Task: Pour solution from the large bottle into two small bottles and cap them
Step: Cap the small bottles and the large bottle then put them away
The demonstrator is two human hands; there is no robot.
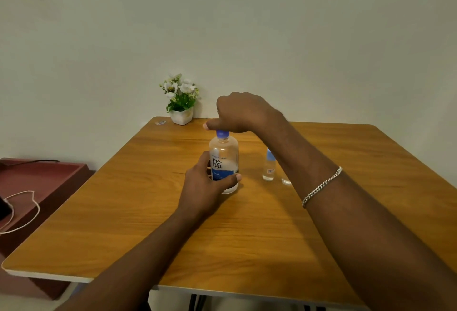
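Note:
A large clear bottle [224,155] with a blue-and-white label stands upright near the middle of the wooden table [123,212]. My left hand [205,187] grips its lower body. My right hand [243,111] is curled over its blue cap [222,133] from above. Just right of the large bottle stands a small clear bottle [269,166] with a light blue cap. A second small clear bottle [286,181] is mostly hidden behind my right forearm; only its base shows.
A white pot of artificial flowers [181,103] stands at the table's far edge against the wall, with a small clear object [160,122] to its left. A maroon surface [37,187] with a white cord lies beyond the table's left side.

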